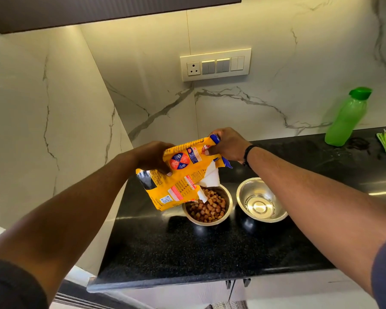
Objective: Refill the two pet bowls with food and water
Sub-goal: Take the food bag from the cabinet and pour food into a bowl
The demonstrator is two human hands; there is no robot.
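Head view shows a yellow food bag (181, 175) tipped over the left bowl (207, 205), and brown food bits (210, 208) lie piled inside it. The torn mouth of the bag hangs just above the bowl's near-left rim.

What could go wrong? The bowl looks quite full. If the bag stays tipped, more bits may roll over the rim and onto the black counter (187, 248). The bag's mouth is wide and floppy, so some bits may slip out the side and miss the bowl. The right bowl (262, 200) sits just beside the left one, so stray bits could land in it too. That bowl looks nearly empty and shiny; I cannot tell if a little water is in it. The green bottle (348, 117) stands well apart on the right, with its cap on, so the water part looks not yet done.

The left hand (154, 156) curls round the bag's upper left side and grips it. The right hand (226, 143) pinches the bag's top corner with bent fingers and lifts it.
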